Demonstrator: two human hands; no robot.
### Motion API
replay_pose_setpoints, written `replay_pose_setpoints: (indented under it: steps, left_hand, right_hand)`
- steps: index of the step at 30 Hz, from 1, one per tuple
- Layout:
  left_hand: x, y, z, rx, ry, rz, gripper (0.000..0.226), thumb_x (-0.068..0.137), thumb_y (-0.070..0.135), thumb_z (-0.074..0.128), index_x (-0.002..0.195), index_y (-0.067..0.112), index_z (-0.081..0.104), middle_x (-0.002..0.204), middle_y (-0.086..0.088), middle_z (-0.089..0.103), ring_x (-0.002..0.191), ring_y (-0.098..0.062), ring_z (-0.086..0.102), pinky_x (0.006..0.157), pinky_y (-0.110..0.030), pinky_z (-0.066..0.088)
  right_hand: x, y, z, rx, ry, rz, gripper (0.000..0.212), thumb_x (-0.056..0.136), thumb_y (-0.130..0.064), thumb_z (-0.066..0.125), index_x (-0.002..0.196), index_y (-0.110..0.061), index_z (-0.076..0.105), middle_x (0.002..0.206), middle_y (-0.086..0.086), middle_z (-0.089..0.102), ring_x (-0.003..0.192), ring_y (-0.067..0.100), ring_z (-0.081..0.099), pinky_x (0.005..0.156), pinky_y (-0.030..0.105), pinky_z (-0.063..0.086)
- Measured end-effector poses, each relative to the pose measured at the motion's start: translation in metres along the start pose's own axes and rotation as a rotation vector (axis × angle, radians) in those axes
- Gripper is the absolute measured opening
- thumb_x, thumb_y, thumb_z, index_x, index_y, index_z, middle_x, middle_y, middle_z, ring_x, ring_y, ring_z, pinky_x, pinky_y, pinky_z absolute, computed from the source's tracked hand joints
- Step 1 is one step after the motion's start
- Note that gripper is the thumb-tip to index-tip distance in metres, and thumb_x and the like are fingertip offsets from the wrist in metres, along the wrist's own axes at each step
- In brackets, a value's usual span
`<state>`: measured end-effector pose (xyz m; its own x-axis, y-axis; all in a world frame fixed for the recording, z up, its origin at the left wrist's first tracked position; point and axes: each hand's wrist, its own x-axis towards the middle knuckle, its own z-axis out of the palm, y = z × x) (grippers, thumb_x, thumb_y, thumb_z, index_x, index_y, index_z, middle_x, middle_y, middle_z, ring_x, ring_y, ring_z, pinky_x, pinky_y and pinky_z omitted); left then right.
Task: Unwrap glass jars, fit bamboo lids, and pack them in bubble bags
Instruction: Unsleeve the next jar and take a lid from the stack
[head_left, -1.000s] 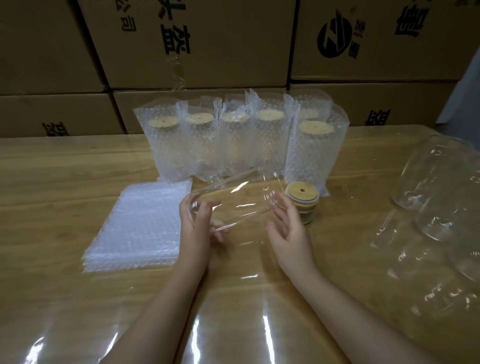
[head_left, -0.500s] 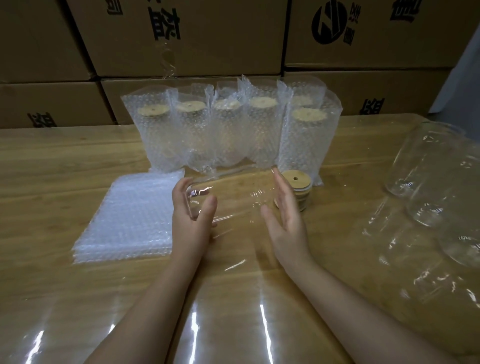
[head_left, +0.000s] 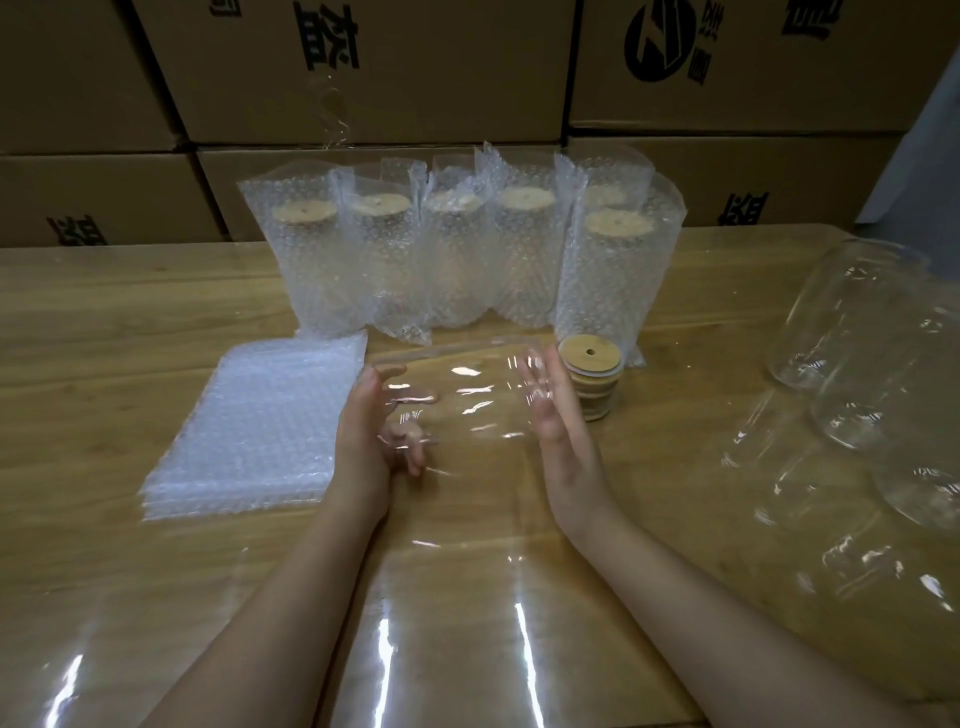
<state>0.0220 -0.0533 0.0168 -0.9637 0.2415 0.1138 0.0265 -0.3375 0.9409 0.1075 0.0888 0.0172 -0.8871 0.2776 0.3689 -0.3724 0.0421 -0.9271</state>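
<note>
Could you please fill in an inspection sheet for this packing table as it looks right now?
Surface: wooden table, bare wood at the left and back.
Job's things: glass jar on its side between the hands; stack of bamboo lids just right of it; pile of flat bubble bags to the left; six packed jars with lids, upright in bubble bags behind; unpacked jars in clear wrap at the right edge.
Clutter: clear film spread over the near table.
Grippers: left hand curls round one end of the jar; right hand lies flat against the other.
Cables: nothing seen.
Surroundings: stacked cardboard boxes behind the table.
</note>
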Motion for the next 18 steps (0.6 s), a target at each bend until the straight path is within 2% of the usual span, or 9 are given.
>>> replay_pose_setpoints:
  steps: [3, 5, 7, 9, 12, 16, 18]
  left_hand:
    - [0.002, 0.001, -0.001, -0.047, 0.06, -0.025, 0.053, 0.08, 0.056, 0.039, 0.109, 0.014, 0.053, 0.087, -0.015, 0.062, 0.03, -0.018, 0.04, 0.034, -0.017, 0.03]
    - [0.002, 0.002, -0.002, -0.043, 0.069, -0.03, 0.055, 0.079, 0.056, 0.038, 0.111, 0.014, 0.051, 0.089, -0.015, 0.063, 0.031, -0.018, 0.041, 0.035, -0.019, 0.031]
    - [0.002, 0.002, -0.001, -0.029, 0.056, -0.025, 0.055, 0.079, 0.057, 0.038, 0.113, 0.016, 0.051, 0.094, -0.015, 0.063, 0.033, -0.018, 0.044, 0.037, -0.02, 0.034]
    - [0.002, 0.003, -0.001, -0.021, 0.041, -0.007, 0.055, 0.08, 0.056, 0.039, 0.117, 0.017, 0.052, 0.096, -0.014, 0.063, 0.036, -0.018, 0.046, 0.038, -0.021, 0.037]
    - [0.003, 0.003, -0.003, -0.024, 0.058, 0.009, 0.046, 0.081, 0.055, 0.043, 0.113, 0.026, 0.056, 0.094, -0.012, 0.064, 0.039, -0.017, 0.047, 0.039, -0.022, 0.039]
    - [0.003, 0.002, -0.002, 0.006, 0.09, 0.016, 0.038, 0.082, 0.055, 0.046, 0.109, 0.03, 0.057, 0.089, -0.005, 0.068, 0.04, -0.015, 0.049, 0.038, -0.021, 0.039]
    - [0.003, 0.002, -0.001, 0.067, 0.094, 0.023, 0.039, 0.081, 0.056, 0.048, 0.11, 0.031, 0.056, 0.085, 0.001, 0.07, 0.039, -0.014, 0.05, 0.037, -0.02, 0.038]
  right_hand:
    - [-0.003, 0.002, 0.003, -0.016, -0.047, -0.017, 0.104, 0.074, -0.078, 0.048, 0.147, -0.018, 0.007, 0.153, -0.005, 0.023, 0.139, -0.001, 0.027, 0.107, 0.012, 0.026]
    - [-0.005, 0.004, 0.003, -0.035, -0.053, -0.027, 0.089, 0.079, -0.073, 0.049, 0.144, -0.024, 0.013, 0.153, -0.006, 0.024, 0.141, 0.003, 0.026, 0.112, 0.018, 0.025]
    - [-0.005, 0.008, 0.001, -0.058, -0.01, -0.026, 0.061, 0.089, -0.052, 0.048, 0.14, -0.026, 0.025, 0.148, -0.011, 0.032, 0.14, 0.005, 0.031, 0.114, 0.023, 0.027]
    - [-0.004, 0.01, 0.0, -0.09, 0.033, -0.028, 0.041, 0.092, -0.035, 0.044, 0.132, -0.029, 0.037, 0.146, -0.009, 0.038, 0.137, 0.004, 0.035, 0.112, 0.019, 0.028]
    - [-0.002, 0.011, 0.0, -0.117, 0.045, -0.019, 0.031, 0.091, -0.036, 0.047, 0.118, -0.02, 0.05, 0.14, -0.002, 0.046, 0.128, -0.008, 0.04, 0.103, 0.01, 0.03]
    - [0.001, 0.011, -0.004, -0.179, 0.066, -0.015, 0.017, 0.085, -0.039, 0.055, 0.09, -0.023, 0.057, 0.144, 0.0, 0.04, 0.134, -0.004, 0.035, 0.11, 0.023, 0.028]
    - [0.002, 0.007, -0.007, -0.145, 0.082, -0.018, 0.022, 0.081, -0.041, 0.056, 0.083, -0.019, 0.059, 0.145, 0.001, 0.038, 0.128, -0.014, 0.034, 0.103, 0.01, 0.03]
